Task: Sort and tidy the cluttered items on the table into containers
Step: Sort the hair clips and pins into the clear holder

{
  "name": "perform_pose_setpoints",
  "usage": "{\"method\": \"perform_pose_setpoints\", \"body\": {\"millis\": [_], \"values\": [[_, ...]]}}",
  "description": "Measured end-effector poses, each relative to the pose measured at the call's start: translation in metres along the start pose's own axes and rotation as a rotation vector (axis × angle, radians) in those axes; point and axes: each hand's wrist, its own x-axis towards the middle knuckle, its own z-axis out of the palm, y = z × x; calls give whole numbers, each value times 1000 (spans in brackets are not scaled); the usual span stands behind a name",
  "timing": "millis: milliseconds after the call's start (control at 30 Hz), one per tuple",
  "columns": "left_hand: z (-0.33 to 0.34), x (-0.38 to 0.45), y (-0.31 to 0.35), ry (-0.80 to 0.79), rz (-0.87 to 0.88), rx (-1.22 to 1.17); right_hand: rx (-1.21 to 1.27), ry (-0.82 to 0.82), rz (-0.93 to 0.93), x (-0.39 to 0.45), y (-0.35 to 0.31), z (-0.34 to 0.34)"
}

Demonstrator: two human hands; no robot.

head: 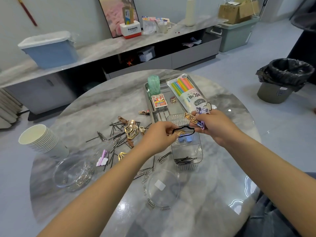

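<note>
right now both hands hover above the clear divided box (187, 147) near the middle of the round table (106, 103). the left hand (158, 135) has its fingertips pinched together on a gold-coloured clip, with a thin black loop (183, 130) hanging between the two hands. the right hand (213, 125) has its fingers curled and clamped round a bunch of decorative hair clips (196, 118), flat pieces in tan, purple and white.

these clips look light and stiff, thin enough to slip sideways out of a loose pinch, so i would hold each by its flat body rather than the ornament, which may snap off. the black loop looks soft and likely to snag on the other clips.

the box has hairpins in its near section and something blue further in. it sits just beside the metal tray (148, 98), which holds a pack of coloured straws (186, 91) and a small card box (159, 100).

left of the box lies a loose spread of hairpins and paper clips (118, 135), so a low sweep there would scatter them. two glass bowls (71, 171) and a stack of paper cups (42, 141) stand nearer the table's edge; the open room is above the box.
</note>
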Motion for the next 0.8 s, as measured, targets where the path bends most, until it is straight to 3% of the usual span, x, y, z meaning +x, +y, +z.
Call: {"method": "perform_pose_setpoints", "body": {"millis": [233, 400, 533, 633, 800], "values": [[10, -1, -1, 11, 63, 118, -8, -2, -6, 2, 0, -1], [12, -2, 2, 121, 91, 97, -39, -16, -19, 1, 2, 1], [14, -2, 0, 113, 112, 102, -76, -18, -24, 2, 2, 1], [13, -4, -4, 138, 135, 110, -256, -39, -47, 3, 6, 1], [15, -9, -14, 180, 129, 127, -877, -69, -235, 1, 13, 5]]}}
